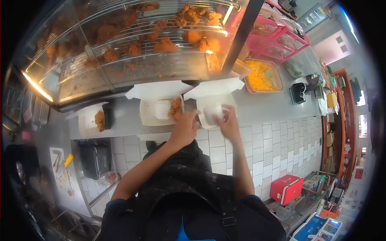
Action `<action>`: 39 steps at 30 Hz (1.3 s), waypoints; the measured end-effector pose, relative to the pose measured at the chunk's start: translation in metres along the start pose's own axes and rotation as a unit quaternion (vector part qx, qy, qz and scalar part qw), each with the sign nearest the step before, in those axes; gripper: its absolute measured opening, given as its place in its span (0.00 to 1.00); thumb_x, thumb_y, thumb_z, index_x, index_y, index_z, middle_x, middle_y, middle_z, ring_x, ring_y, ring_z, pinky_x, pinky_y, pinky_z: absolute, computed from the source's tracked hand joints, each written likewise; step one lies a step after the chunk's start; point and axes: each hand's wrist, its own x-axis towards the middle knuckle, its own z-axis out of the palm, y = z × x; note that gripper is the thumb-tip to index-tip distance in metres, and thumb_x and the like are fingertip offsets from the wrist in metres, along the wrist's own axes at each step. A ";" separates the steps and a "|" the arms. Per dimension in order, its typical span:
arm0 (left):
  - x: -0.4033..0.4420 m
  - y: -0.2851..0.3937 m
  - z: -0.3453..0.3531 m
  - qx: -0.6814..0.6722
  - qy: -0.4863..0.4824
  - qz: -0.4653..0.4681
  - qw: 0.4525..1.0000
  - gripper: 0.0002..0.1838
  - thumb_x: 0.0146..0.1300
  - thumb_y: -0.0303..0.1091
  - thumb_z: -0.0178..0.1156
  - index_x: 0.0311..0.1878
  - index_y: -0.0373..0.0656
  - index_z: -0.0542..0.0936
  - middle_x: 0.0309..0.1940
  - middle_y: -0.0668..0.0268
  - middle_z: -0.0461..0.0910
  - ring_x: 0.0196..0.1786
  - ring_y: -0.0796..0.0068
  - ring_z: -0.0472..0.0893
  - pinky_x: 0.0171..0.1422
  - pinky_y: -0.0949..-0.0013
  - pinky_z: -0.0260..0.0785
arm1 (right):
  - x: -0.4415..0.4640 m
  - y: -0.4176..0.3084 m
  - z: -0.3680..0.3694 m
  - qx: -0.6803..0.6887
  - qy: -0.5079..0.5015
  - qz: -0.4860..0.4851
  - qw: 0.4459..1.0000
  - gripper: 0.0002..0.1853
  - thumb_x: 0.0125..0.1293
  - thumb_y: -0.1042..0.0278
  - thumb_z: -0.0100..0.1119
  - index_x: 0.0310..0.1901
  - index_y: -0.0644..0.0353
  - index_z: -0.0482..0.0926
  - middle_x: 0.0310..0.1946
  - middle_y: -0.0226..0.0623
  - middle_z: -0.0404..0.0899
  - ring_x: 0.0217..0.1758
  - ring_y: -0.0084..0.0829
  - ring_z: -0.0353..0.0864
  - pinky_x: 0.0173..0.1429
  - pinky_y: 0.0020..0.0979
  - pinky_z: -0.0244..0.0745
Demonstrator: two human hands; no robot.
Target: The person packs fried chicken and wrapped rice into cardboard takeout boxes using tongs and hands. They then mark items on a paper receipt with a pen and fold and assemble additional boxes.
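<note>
My right hand [229, 123] grips a rounded white bundle [212, 111], slightly blurred, inside the right-hand open takeaway box [231, 105]. Beside that box's left wall is my left hand [185, 127], its fingers loosely bent and apart, with nothing visible in them. Left of it stands a second open takeaway box [146, 110]. That one holds a squarish white bundle [163, 109] and a piece of fried chicken [175, 107] along its right side. Both lids lean back against the display case.
A heated glass case [120, 72] with fried chicken on racks stands behind the counter [124, 129]. To the right is a tub of yellow food [262, 76]; further left, another box [86, 120] with chicken. A red cooler [286, 189] sits low at right.
</note>
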 end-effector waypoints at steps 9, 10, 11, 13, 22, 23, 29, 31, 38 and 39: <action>0.005 -0.051 0.064 0.091 -0.021 0.041 0.995 0.22 0.56 0.29 0.66 0.53 0.35 0.74 0.50 0.48 0.75 0.49 0.47 0.79 0.53 0.52 0.72 | 0.041 0.050 0.009 -0.494 -0.093 -0.091 0.860 0.39 0.51 0.53 0.74 0.62 0.63 0.71 0.56 0.54 0.74 0.62 0.54 0.70 0.60 0.48 0.68; 0.001 -0.047 0.068 0.045 0.090 0.085 0.991 0.20 0.57 0.29 0.65 0.53 0.35 0.74 0.54 0.47 0.74 0.49 0.47 0.80 0.52 0.54 0.74 | 0.041 0.056 0.012 -0.489 -0.062 -0.074 0.867 0.39 0.50 0.53 0.75 0.62 0.63 0.71 0.55 0.53 0.74 0.60 0.54 0.72 0.60 0.48 0.69; -0.004 -0.047 0.078 0.042 0.100 -0.004 0.994 0.19 0.59 0.31 0.64 0.52 0.34 0.75 0.51 0.48 0.77 0.46 0.48 0.81 0.50 0.55 0.75 | 0.042 0.061 0.019 -0.482 -0.030 -0.055 0.874 0.40 0.48 0.53 0.75 0.62 0.64 0.71 0.54 0.52 0.75 0.58 0.55 0.73 0.59 0.48 0.70; -0.004 -0.054 0.086 0.037 0.123 -0.098 0.987 0.18 0.61 0.33 0.64 0.52 0.34 0.76 0.49 0.49 0.79 0.43 0.49 0.82 0.48 0.56 0.75 | 0.043 0.032 0.023 -0.448 -0.048 0.026 0.893 0.41 0.46 0.53 0.77 0.61 0.62 0.73 0.51 0.52 0.76 0.55 0.55 0.75 0.58 0.47 0.71; -0.014 -0.051 0.087 -0.260 -0.030 -0.289 0.921 0.17 0.59 0.38 0.66 0.45 0.33 0.82 0.35 0.48 0.84 0.42 0.53 0.85 0.46 0.58 0.73 | 0.039 0.047 0.022 -0.455 -0.022 -0.036 0.889 0.37 0.47 0.55 0.76 0.60 0.56 0.76 0.50 0.49 0.75 0.50 0.52 0.76 0.54 0.46 0.72; -0.019 -0.053 0.086 -0.181 0.014 -0.187 0.966 0.16 0.61 0.38 0.66 0.42 0.33 0.82 0.33 0.50 0.83 0.39 0.60 0.84 0.43 0.62 0.74 | 0.040 0.046 0.024 -0.459 -0.018 -0.028 0.888 0.37 0.47 0.55 0.76 0.60 0.56 0.76 0.50 0.49 0.75 0.50 0.52 0.76 0.54 0.46 0.72; -0.001 -0.039 0.077 -0.086 -0.042 -0.160 0.982 0.17 0.67 0.40 0.64 0.36 0.32 0.79 0.33 0.50 0.82 0.30 0.68 0.86 0.33 0.67 0.76 | 0.039 0.040 0.024 -0.453 -0.032 0.000 0.891 0.37 0.47 0.56 0.75 0.61 0.55 0.76 0.54 0.46 0.72 0.47 0.51 0.75 0.53 0.45 0.73; 0.009 -0.039 0.095 -0.295 0.067 -0.292 0.907 0.15 0.65 0.36 0.64 0.38 0.30 0.79 0.29 0.52 0.83 0.28 0.65 0.86 0.29 0.63 0.77 | 0.041 0.037 0.022 -0.442 -0.040 0.006 0.896 0.35 0.48 0.57 0.74 0.61 0.54 0.77 0.50 0.46 0.75 0.48 0.49 0.76 0.53 0.46 0.73; 0.006 -0.042 0.138 -0.122 0.015 -0.353 0.928 0.53 0.65 0.65 0.54 0.65 0.17 0.51 0.53 0.29 0.71 0.63 0.46 0.74 0.68 0.47 0.62 | 0.053 0.051 0.006 -0.460 -0.107 -0.055 0.880 0.39 0.48 0.54 0.74 0.63 0.57 0.75 0.52 0.48 0.82 0.62 0.51 0.75 0.66 0.45 0.69; -0.009 -0.066 0.160 -0.110 -0.061 -0.299 0.946 0.53 0.65 0.68 0.50 0.64 0.16 0.53 0.48 0.32 0.76 0.56 0.49 0.79 0.63 0.49 0.67 | 0.050 0.051 0.002 -0.491 -0.105 -0.019 0.865 0.40 0.51 0.54 0.73 0.67 0.58 0.71 0.56 0.52 0.79 0.62 0.53 0.74 0.67 0.46 0.68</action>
